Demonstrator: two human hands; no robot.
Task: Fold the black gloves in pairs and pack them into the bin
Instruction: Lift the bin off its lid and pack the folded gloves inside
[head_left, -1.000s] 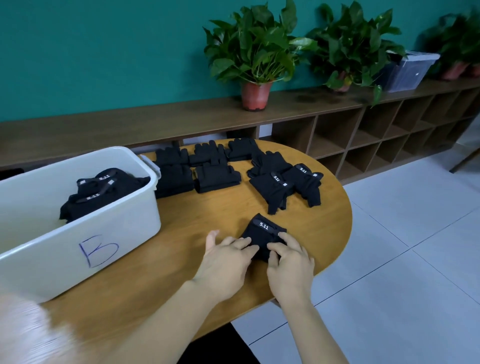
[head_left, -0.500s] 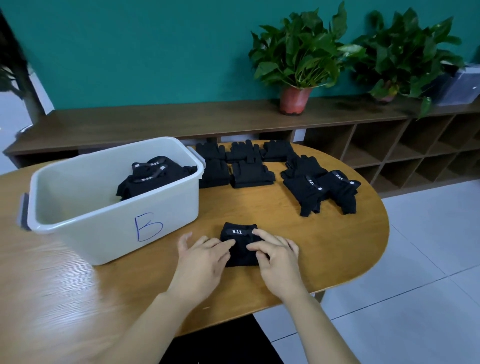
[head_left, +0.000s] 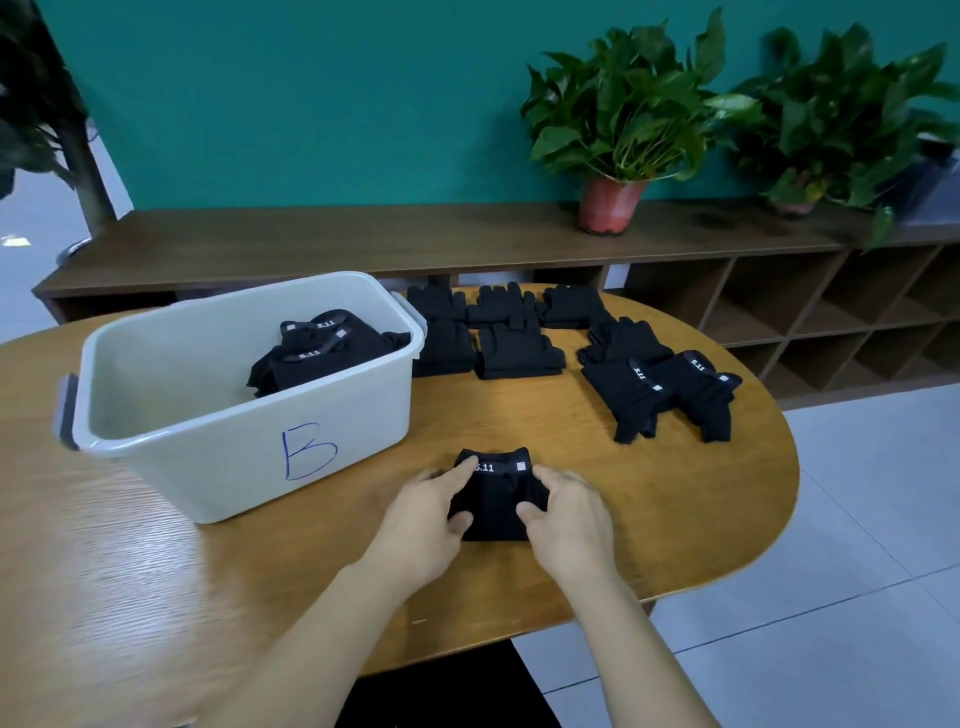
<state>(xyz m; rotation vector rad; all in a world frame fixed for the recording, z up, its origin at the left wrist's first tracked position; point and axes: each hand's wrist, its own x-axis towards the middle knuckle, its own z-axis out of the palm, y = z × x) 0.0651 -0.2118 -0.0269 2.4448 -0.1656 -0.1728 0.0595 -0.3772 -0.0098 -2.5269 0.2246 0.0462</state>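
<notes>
A folded pair of black gloves (head_left: 496, 493) with a "5.11" cuff label lies on the wooden table (head_left: 675, 519) near its front edge. My left hand (head_left: 428, 512) grips its left side and my right hand (head_left: 569, 512) grips its right side, thumbs pressed on the near corners. The white bin (head_left: 218, 452), marked "B" in blue, stands just to the left and holds several folded glove pairs (head_left: 322, 351) in its far right corner. Several loose black gloves (head_left: 519, 348) lie flat behind, and more gloves (head_left: 660, 387) lie at the right.
Behind the table runs a low wooden shelf unit (head_left: 415, 234) with open cubbies and two potted plants (head_left: 623, 124) against a teal wall. The table's rounded right edge drops off to grey floor tiles (head_left: 857, 519).
My head turned left, so the bin came fully into view. Both hands shifted from pressing on top of the folded pair to gripping its two sides.
</notes>
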